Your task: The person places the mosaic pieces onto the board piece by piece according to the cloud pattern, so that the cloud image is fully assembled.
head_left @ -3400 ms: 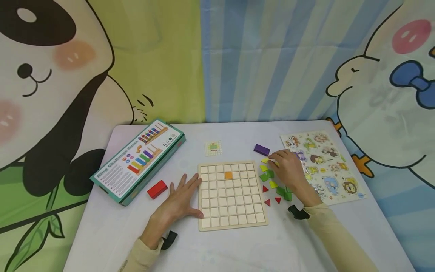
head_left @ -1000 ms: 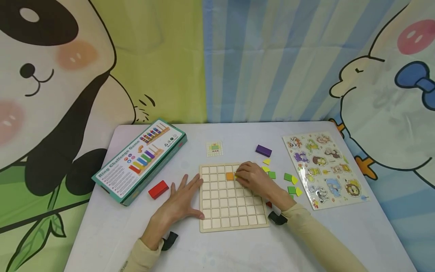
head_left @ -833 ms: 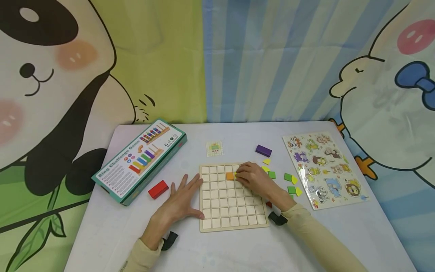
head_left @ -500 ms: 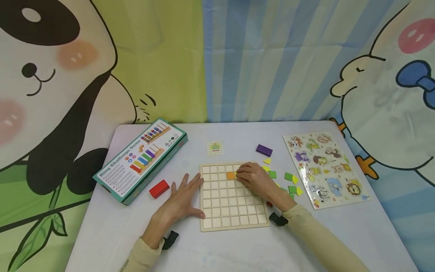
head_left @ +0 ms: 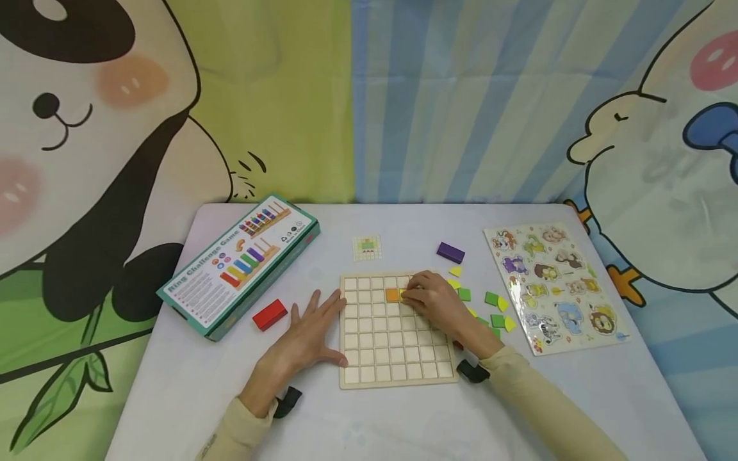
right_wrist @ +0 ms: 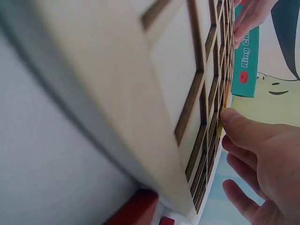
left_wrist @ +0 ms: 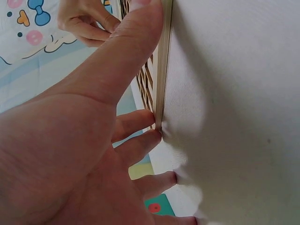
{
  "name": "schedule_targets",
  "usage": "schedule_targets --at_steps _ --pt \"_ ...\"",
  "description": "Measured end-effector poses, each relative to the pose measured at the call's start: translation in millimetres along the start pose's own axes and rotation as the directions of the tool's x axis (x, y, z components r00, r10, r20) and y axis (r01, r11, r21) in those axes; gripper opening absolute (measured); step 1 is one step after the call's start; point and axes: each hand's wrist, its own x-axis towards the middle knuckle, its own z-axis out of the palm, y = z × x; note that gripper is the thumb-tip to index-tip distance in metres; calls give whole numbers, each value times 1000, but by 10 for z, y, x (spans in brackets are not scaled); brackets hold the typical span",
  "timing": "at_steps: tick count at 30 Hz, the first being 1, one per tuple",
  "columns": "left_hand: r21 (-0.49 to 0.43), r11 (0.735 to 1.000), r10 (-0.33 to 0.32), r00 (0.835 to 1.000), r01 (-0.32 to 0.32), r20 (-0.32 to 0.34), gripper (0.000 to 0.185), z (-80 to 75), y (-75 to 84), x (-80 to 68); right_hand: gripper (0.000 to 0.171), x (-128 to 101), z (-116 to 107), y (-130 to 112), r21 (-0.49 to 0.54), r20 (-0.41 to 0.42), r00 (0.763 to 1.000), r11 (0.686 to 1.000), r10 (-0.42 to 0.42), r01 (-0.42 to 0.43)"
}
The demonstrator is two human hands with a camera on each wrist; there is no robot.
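The fingers (right_wrist: 247, 171) of my right hand (head_left: 434, 301) pinch a small, flat yellow tile (head_left: 403, 295) with the thumb, most of it hidden by the grip; it is at a cell of the pale wooden board (head_left: 366, 356), just beside a smooth orange square (head_left: 393, 295); I cannot tell whether it lies flush. My left hand (head_left: 308, 333) grasps nothing; its fingers fan out, thumb and two fingertips touching the board's left edge, the other two on the white cloth of the desk (head_left: 369, 422); the board's shallow square cells have cream floors and dark brown sides.

Right of the board lie thin green squares (head_left: 491, 298) and yellow pieces (head_left: 503, 304), some partly behind my wrist; a bit of red (head_left: 458, 346) shows there too. Beyond the board are a straight-edged purple block (head_left: 451, 252) and a little gridded card (head_left: 367, 247); farther right, a pale, flat sheet (head_left: 556, 288) is printed with cartoon animals. Near my left hand sits a glossy red oblong block (head_left: 270, 314); past it lies a teal and white box (head_left: 239, 266); my beige sleeves (head_left: 542, 397) end near black straps (head_left: 473, 371).
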Motion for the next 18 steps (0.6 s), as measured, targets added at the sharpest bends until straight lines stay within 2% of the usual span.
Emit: schedule_targets --at_steps 5,10,14,18 --pt "-2 1000 2 1000 -2 10 122 -21 5 11 13 -3 -149 57 1 -34 999 1000 4 -4" --pt "-7 1000 9 1000 -9 5 122 -19 7 21 16 -49 -389 238 -59 -86 996 998 31 -37" --pt "-14 1000 10 1000 -10 13 122 -4 2 24 17 -142 -565 411 -103 -96 991 989 94 -104" --pt "-26 1000 5 1000 -4 11 121 5 3 24 20 -226 -675 537 -118 -60 983 977 173 -179"
